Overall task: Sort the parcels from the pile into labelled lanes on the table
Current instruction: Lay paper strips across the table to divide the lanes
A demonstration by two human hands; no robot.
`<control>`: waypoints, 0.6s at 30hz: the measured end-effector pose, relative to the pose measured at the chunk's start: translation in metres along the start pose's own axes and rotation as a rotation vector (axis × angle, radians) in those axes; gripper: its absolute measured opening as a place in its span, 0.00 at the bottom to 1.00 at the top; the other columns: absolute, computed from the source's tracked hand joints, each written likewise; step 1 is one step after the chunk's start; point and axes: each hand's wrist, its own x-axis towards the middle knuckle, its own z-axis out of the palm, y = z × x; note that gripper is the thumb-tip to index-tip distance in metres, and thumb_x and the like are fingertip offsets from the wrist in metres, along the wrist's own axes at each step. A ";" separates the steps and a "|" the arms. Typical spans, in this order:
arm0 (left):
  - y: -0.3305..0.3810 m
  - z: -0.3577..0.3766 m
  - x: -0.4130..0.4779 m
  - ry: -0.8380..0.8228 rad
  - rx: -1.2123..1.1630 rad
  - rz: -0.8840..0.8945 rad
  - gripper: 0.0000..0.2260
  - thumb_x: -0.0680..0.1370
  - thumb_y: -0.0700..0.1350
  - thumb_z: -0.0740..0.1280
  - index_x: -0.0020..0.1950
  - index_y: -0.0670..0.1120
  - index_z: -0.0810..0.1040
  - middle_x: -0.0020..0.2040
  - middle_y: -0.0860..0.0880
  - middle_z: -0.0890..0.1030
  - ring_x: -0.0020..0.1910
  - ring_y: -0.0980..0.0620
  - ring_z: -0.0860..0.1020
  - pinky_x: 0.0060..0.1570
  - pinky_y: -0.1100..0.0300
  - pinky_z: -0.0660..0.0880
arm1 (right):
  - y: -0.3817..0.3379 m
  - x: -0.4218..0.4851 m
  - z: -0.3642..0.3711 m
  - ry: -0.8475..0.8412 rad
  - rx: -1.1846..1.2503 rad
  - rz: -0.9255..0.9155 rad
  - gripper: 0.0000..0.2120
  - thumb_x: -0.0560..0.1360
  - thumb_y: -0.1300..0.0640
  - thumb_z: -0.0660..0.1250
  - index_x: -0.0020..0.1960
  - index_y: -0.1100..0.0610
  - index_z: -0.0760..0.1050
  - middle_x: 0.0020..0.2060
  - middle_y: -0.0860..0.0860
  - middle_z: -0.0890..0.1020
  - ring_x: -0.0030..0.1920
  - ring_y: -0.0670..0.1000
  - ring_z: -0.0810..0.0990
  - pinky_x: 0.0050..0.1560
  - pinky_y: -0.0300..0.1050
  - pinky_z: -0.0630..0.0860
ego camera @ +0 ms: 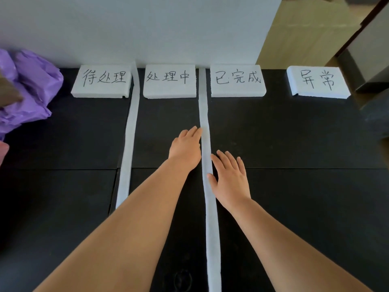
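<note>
My forearms run up to the left hand (185, 149) and right hand (230, 180), fingers (194, 131) straight and flat, holding nothing, laid either side of the white divider strip (205, 114) on the dark surface (294, 133). The purple parcels (29, 85) sit heaped at the far left edge, well apart from both hands. I judge the left hand nearer, though it must cross the other strip (130, 131)

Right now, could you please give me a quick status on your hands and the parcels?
Both open, left hand and right hand flanking the foam strip. Far left, purple parcel pile untouched. No obstruction seen.
</note>
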 end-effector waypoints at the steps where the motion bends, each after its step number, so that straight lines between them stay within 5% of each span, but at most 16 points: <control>1: 0.000 0.001 0.006 -0.010 0.009 0.002 0.27 0.83 0.42 0.59 0.80 0.50 0.54 0.81 0.50 0.55 0.79 0.47 0.54 0.74 0.47 0.60 | 0.002 0.003 0.001 -0.003 0.006 -0.003 0.27 0.83 0.44 0.55 0.80 0.50 0.55 0.80 0.49 0.57 0.80 0.52 0.51 0.80 0.56 0.46; 18: 0.003 0.001 0.065 0.016 0.139 0.101 0.22 0.84 0.46 0.59 0.78 0.48 0.60 0.79 0.49 0.60 0.76 0.46 0.60 0.72 0.48 0.63 | 0.016 0.007 0.023 0.090 0.032 -0.038 0.25 0.83 0.43 0.47 0.77 0.48 0.62 0.76 0.50 0.67 0.78 0.54 0.61 0.78 0.59 0.54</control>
